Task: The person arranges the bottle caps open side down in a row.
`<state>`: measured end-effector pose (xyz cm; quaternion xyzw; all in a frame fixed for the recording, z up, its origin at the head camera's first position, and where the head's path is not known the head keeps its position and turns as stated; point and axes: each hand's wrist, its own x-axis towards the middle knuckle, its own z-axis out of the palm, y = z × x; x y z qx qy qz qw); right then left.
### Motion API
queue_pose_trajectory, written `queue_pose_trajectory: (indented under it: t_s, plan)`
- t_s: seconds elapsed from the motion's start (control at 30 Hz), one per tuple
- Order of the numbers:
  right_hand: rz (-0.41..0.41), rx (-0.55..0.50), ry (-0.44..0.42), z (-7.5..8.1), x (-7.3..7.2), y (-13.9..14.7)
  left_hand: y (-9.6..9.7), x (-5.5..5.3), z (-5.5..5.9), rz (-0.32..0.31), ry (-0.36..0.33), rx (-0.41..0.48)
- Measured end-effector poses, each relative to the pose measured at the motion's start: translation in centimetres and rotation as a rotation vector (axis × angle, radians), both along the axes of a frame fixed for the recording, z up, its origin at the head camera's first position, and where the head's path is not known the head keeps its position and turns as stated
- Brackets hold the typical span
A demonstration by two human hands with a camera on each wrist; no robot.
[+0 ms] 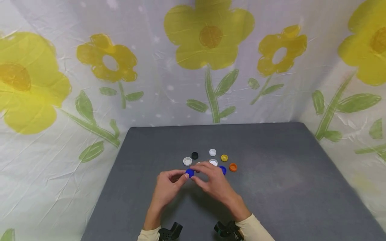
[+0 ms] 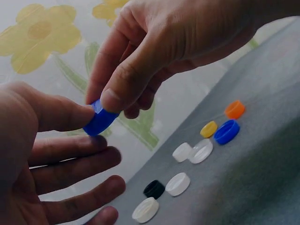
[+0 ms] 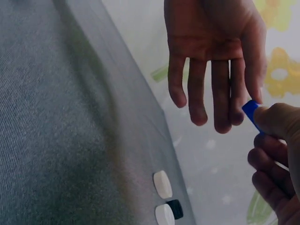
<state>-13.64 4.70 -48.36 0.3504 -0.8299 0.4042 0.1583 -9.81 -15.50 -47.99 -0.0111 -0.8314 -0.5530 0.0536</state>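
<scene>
Flower-printed sheeting (image 1: 181,93) hangs behind a gray counter (image 1: 271,187). Above its near half, the left grip (image 1: 167,187) and right grip (image 1: 215,184) both pinch one blue bottle cap (image 1: 189,173) between thumb and finger. Just beyond lie an orange cap (image 1: 233,167), a yellow cap (image 1: 224,158), a black cap (image 1: 194,155) and others. The step appears to be handling this cap two-handed, perhaps passing or turning it; next, one grip probably must hold firm while the other eases off.

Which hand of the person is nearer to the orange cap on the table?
The right. In the head view, the right hand is a little left of the orange cap, apart from it; the left hand is farther left, beyond the blue cap that both hands pinch.
</scene>
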Motion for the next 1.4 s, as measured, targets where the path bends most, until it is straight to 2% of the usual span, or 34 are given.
queue_pose_trajectory:
  t_s: [0.23,0.33,0.57,0.8,1.1,1.4]
  plan:
    - [-0.009,-0.008,-0.118,0.6,0.3,-0.5,-1.0,0.9,0.9,-0.004,0.213,-0.167]
    - [0.022,-0.02,-0.144,0.7,0.3,-1.0,-1.5,1.2,1.1,-0.022,0.25,-0.238]
    - [0.115,0.012,-0.169,-0.1,0.7,-2.4,-2.7,2.1,0.8,0.002,0.182,-0.388]
    - [0.159,0.088,-0.153,-1.8,1.0,-4.0,-4.0,2.8,0.0,-0.01,0.099,-0.442]
    - [0.121,0.253,-0.163,-3.6,1.6,-5.2,-4.6,3.2,-1.4,-0.036,0.035,-0.603]
    - [0.116,0.308,-0.121,-4.8,1.8,-5.6,-4.1,3.3,-2.1,-0.074,-0.068,-0.702]
